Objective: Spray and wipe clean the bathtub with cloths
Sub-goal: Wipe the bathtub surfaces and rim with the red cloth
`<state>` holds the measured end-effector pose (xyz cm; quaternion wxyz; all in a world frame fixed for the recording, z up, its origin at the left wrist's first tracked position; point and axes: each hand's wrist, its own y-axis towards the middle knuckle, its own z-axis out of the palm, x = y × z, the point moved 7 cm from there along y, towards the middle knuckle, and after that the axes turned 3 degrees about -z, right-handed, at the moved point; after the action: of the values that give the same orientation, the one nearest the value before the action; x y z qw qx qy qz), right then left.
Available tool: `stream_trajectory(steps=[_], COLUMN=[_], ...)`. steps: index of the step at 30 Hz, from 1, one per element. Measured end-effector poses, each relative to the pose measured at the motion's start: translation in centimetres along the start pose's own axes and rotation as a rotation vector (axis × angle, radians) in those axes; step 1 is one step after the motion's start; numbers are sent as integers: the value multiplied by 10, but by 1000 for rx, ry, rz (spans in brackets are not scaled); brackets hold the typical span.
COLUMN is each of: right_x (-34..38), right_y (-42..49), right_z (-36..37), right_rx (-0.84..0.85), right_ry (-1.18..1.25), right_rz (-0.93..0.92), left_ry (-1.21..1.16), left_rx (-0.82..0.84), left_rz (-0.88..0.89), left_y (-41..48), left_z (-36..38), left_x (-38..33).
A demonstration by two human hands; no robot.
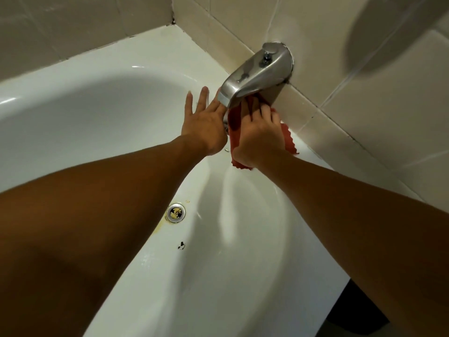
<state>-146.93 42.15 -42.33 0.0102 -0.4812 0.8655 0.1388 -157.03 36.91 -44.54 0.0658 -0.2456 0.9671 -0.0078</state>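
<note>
The right hand (261, 139) gripped the red cloth (234, 122) beneath the spout (255, 74) at the bathtub's (121, 105) far right end, the left hand (206, 122) spread open alongside; the cloth was judged liable to snag on the spout's lip.

R hand (261, 137) presses red cloth (235, 122) under tub spout (257, 74), L hand (204, 125) open beside, white bathtub (97, 113)

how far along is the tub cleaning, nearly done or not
Partway, probably. The far basin of the tub looks white and glossy, though spraying can't be confirmed. In hand: the right hand holds a red cloth against the underside of the spout while the open left hand touches its lip. Left: yellowish staining beside the drain.
</note>
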Motion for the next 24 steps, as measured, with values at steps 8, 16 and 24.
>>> stream_trajectory(steps=[8, 16, 24], right_x=[-2, -3, -3], right_y=[-5, 2, 4], right_z=[-8, -19, -23], right_rx=[26, 64, 169], right_ry=[-40, 10, -31], right_rz=[25, 28, -1], left_ry=[52, 76, 66], left_rx=[37, 66, 86], left_rz=[-20, -17, -27], left_y=[-2, -3, -3], left_z=[-2, -7, -4], left_x=[4, 3, 2])
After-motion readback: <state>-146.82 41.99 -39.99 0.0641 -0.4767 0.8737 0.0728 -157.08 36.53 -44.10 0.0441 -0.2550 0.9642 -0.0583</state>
